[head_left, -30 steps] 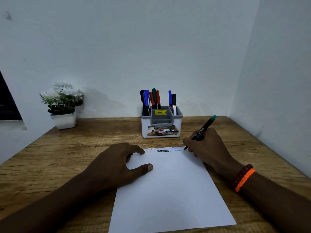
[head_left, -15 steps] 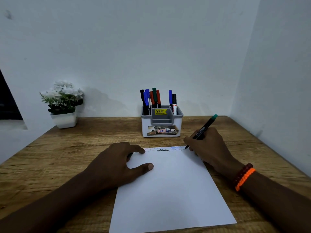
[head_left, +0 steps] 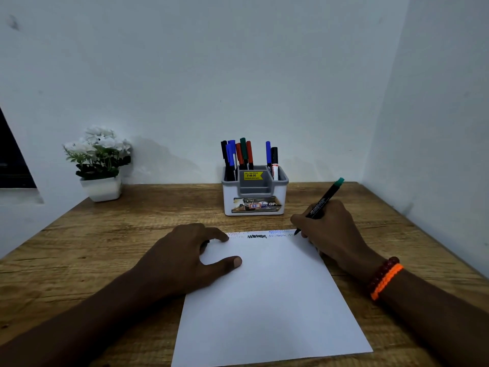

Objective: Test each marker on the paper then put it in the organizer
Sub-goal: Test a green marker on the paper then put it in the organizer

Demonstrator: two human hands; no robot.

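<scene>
Fingers [head_left: 307, 221] pinching 1 green marker [head_left: 324, 201], 1 paper [head_left: 267, 300], 8 markers [head_left: 243, 154] in organizer [head_left: 254, 205]

— What sort of place is this?
— A small home or office desk nook: a wooden table [head_left: 111, 242] pushed into a corner of plain white walls [head_left: 238, 70].
— Anything else?
— A potted white flower plant [head_left: 99, 162] and a marker-filled organizer [head_left: 254, 190] with a price sticker.
</scene>
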